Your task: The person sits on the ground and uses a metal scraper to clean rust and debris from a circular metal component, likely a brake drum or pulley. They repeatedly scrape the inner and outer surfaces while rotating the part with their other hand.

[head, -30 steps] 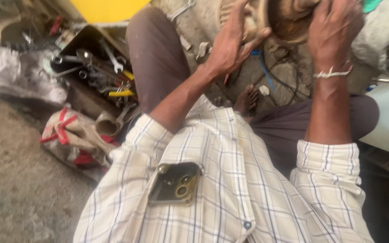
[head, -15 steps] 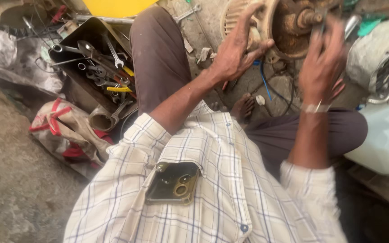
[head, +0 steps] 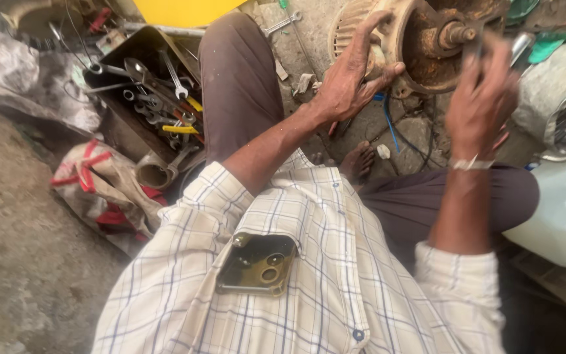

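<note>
A rusty electric motor [head: 420, 39] lies on the ground in front of me, its shaft end facing up. My left hand [head: 352, 78] grips the rim of the motor's housing on its left side. My right hand [head: 483, 105] is raised just right of the shaft and is closed around a slim metal tool [head: 522, 46]; the hand is blurred, so the tool's kind is unclear. A thin band circles my right wrist. My bare foot [head: 359, 160] rests on the ground below the motor. A phone [head: 257, 263] sits in my shirt pocket.
An open box of spanners and wrenches [head: 149, 85] stands at the left beside my knee. A red and beige cloth bag [head: 103, 187] lies below it. A yellow object [head: 181, 10] is at the top. Blue wire [head: 391, 124] trails under the motor. A white container [head: 561, 210] sits at right.
The view has dropped, so the motor shows more fully. My right hand came off the motor's top and now hovers right of the shaft holding the tool. My left hand keeps its hold on the rim.
</note>
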